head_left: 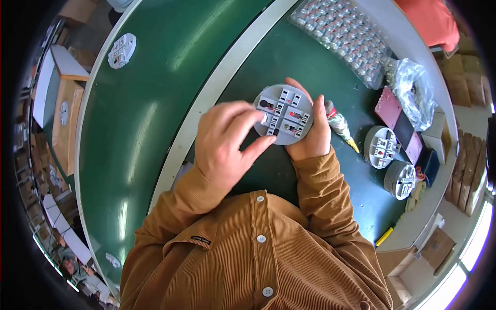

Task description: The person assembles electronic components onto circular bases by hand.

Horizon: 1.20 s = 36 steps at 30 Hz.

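A round grey plastic base [284,124] is held tilted up over the green bench by my right hand [316,133], whose thumb lies along its right rim. On its face sit raised slotted terminal blocks, a black round component, a red component and a small yellowish-green one. My left hand [223,138] reaches in from the left with curled fingers. Its index fingertip touches the base beside a small white part, and its thumb tip rests lower, near a dark slot. Whether a small piece lies between those fingers is hidden.
A tray of small round parts [343,39] lies at the far right, beside a clear plastic bag [411,90]. A glue bottle [339,124] with yellow nozzle lies right of my hand. Two more bases [380,147] stand rightward. Another base [122,50] sits on the green belt [155,103].
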Motion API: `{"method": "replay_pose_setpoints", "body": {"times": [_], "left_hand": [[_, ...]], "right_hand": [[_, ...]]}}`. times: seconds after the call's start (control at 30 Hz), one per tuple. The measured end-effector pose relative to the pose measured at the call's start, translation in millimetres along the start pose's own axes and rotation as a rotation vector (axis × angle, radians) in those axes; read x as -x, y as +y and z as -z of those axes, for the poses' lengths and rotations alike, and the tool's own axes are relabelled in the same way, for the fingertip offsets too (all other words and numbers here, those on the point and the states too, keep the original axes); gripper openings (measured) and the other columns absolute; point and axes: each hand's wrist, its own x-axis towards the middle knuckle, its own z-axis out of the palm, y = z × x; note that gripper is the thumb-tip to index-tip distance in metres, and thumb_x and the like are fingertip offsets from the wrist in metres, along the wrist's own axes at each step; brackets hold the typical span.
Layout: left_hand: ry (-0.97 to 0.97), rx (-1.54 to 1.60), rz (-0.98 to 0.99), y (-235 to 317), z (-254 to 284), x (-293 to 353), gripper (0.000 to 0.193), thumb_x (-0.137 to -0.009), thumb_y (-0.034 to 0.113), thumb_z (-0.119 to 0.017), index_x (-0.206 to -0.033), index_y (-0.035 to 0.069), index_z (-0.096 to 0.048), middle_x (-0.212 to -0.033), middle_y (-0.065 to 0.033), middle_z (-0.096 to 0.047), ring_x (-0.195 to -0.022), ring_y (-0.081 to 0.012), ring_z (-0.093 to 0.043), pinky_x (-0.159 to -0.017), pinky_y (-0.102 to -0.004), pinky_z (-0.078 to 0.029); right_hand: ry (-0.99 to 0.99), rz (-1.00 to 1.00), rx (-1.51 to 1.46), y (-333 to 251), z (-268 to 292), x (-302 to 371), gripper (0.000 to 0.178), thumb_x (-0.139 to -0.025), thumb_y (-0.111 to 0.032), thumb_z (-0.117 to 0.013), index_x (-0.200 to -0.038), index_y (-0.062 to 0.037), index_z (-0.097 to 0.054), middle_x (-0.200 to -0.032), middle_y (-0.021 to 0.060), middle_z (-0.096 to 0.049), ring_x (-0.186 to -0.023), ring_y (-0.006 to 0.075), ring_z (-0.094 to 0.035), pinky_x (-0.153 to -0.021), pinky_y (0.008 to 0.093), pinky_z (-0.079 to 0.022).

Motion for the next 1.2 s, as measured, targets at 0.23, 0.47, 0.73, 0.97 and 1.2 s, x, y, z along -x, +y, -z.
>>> {"method": "replay_pose_setpoints", "body": {"times": [0.23, 0.47, 0.73, 0.97, 1.2], "left_hand": [[0.104, 0.017, 0.044, -1, -35, 1, 0.023, -0.077, 0.012, -0.088, -0.097, 0.010, -0.075, -0.097, 0.0021, -0.068, -0.086, -0.0204, -0.061, -0.082, -0.0363, -0.047], [0.115, 0.101, -0.201, -10, -35, -10, 0.012, -0.078, 0.007, -0.083, -0.088, 0.007, -0.077, -0.091, -0.0009, -0.069, -0.085, -0.0206, -0.062, -0.080, -0.0339, -0.051], [0.031, -0.092, -0.354, -13, 1, -11, 0.016, -0.083, 0.017, -0.080, -0.098, 0.011, -0.079, -0.111, -0.0026, -0.074, -0.094, -0.0216, -0.069, -0.086, -0.0361, -0.053], [-0.395, 0.498, 0.448, -52, 39, -47, 0.040, -0.089, 0.029, -0.087, -0.115, 0.000, -0.076, -0.087, -0.0060, -0.076, -0.071, -0.0183, -0.067, -0.065, -0.0296, -0.053], [-0.297, 0.715, 0.658, -87, 6, -55, 0.044, -0.106, 0.039, -0.068, -0.089, 0.000, -0.073, -0.071, 0.0015, -0.059, -0.060, -0.0070, -0.047, -0.057, -0.0233, -0.040]], "right_hand": [[0.098, 0.116, 0.177, 5, -11, 1, 0.063, -0.115, -0.043, -0.042, -0.159, 0.0013, -0.042, -0.142, 0.0253, -0.062, -0.124, 0.0364, -0.066, -0.105, 0.0499, -0.056], [0.076, 0.110, 0.270, 2, -2, 6, 0.053, -0.112, -0.022, -0.049, -0.159, 0.0027, -0.043, -0.143, 0.0258, -0.061, -0.122, 0.0335, -0.065, -0.106, 0.0437, -0.054], [0.013, -0.017, 0.075, -7, 7, 14, 0.056, -0.115, -0.032, -0.044, -0.159, 0.0026, -0.043, -0.145, 0.0251, -0.061, -0.120, 0.0332, -0.068, -0.102, 0.0417, -0.056], [0.020, 0.151, 0.868, -28, -46, 27, 0.056, -0.117, -0.036, -0.043, -0.153, 0.0052, -0.052, -0.137, 0.0232, -0.066, -0.110, 0.0253, -0.070, -0.091, 0.0316, -0.058], [-0.023, -0.098, 0.474, -14, 3, 2, 0.049, -0.112, -0.022, -0.058, -0.147, 0.0116, -0.055, -0.130, 0.0268, -0.071, -0.105, 0.0279, -0.075, -0.088, 0.0344, -0.063]]}}
